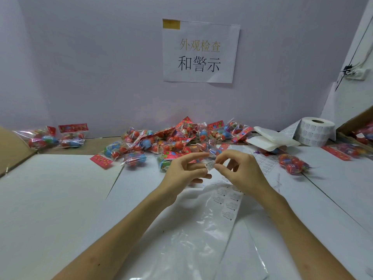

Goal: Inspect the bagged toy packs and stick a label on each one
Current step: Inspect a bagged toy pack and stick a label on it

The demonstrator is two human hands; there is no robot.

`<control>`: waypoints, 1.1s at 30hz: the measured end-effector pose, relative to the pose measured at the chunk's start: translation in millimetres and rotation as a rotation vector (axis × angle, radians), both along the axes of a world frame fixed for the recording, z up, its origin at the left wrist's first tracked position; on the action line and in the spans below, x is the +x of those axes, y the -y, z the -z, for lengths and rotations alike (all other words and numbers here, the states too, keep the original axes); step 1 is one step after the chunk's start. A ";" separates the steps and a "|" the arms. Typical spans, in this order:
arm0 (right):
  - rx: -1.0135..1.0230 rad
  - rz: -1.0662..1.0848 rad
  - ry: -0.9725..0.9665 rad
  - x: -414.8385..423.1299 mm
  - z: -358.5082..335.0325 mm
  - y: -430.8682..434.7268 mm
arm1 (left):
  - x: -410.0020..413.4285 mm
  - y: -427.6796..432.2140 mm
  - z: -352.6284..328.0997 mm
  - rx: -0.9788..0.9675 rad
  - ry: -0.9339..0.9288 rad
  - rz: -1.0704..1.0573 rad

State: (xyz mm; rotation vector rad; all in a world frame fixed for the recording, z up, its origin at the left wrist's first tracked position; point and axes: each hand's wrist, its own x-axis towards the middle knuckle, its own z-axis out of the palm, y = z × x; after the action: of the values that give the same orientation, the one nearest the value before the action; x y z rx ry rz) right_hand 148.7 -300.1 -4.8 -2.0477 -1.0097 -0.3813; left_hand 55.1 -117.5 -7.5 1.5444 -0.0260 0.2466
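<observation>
A small white printed label [210, 165] is held up above the table, pinched between the fingertips of my right hand [240, 170]. My left hand [185, 172] is beside it, fingers curled, with fingertips touching the label's left edge. Below the hands lies a strip of label backing [229, 207] with several labels on it. A heap of clear bagged toy packs [167, 142] with red header cards and coloured balls lies behind the hands along the wall. One pack [292, 163] sits alone to the right.
A roll of labels [316, 132] stands at the back right beside white folded sheets [270, 138]. Two packs [56, 136] lie at the back left near a cardboard box flap [14, 152]. Clear plastic sheeting [181, 239] covers the near table. A paper sign [199, 51] hangs on the wall.
</observation>
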 end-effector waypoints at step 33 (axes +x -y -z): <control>0.135 -0.022 -0.149 -13.1 -7.3 -5.5 | -1.0 -3.2 -1.4 0.215 -0.021 -0.052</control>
State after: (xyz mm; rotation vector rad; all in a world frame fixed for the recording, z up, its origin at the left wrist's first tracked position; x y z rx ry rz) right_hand 135.6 -294.6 2.5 -1.9118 -0.8916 -0.2737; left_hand 54.0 -114.3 -6.0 1.7627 0.0047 0.2762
